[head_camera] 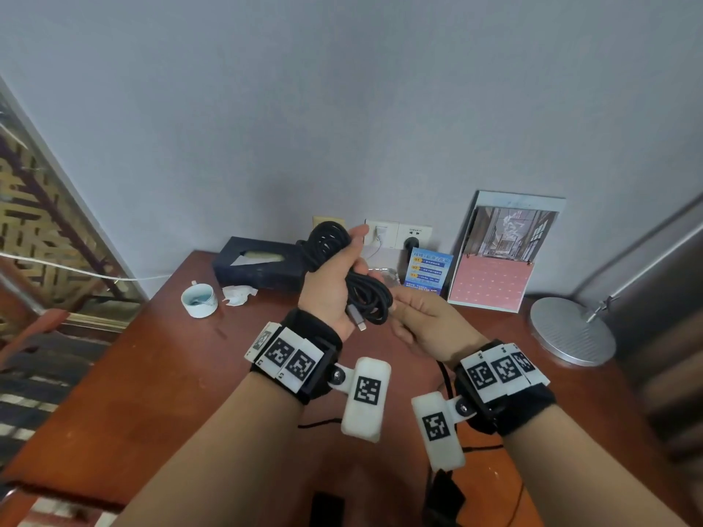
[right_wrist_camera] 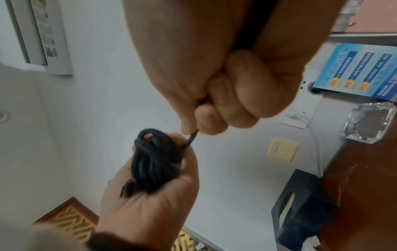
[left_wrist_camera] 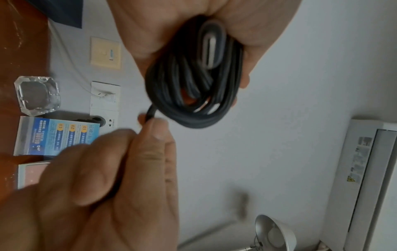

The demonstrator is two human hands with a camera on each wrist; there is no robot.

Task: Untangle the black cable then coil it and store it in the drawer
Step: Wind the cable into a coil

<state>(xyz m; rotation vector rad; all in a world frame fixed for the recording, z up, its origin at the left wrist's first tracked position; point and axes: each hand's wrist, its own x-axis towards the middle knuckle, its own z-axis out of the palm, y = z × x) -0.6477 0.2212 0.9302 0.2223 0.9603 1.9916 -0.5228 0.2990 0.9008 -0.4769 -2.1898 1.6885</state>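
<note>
The black cable (head_camera: 334, 256) is wound into a coil that my left hand (head_camera: 331, 290) grips above the wooden desk (head_camera: 152, 374). A grey plug end (head_camera: 355, 320) sticks out below that hand. In the left wrist view the coil (left_wrist_camera: 193, 95) fills the palm with the plug (left_wrist_camera: 211, 49) tucked in it. My right hand (head_camera: 422, 321) sits just right of the coil and pinches a loose strand of the cable (right_wrist_camera: 190, 140) between thumb and curled fingers (right_wrist_camera: 242, 95). The coil (right_wrist_camera: 152, 163) also shows in the right wrist view. No drawer is in view.
At the back of the desk stand a dark tissue box (head_camera: 258, 266), a white cup (head_camera: 199, 300), a crumpled tissue (head_camera: 237, 294), a blue card (head_camera: 428, 275), a calendar (head_camera: 502, 256) and a glass ashtray (left_wrist_camera: 37, 96). A silver lamp base (head_camera: 570, 332) stands right. Wall sockets (head_camera: 399, 233) sit behind.
</note>
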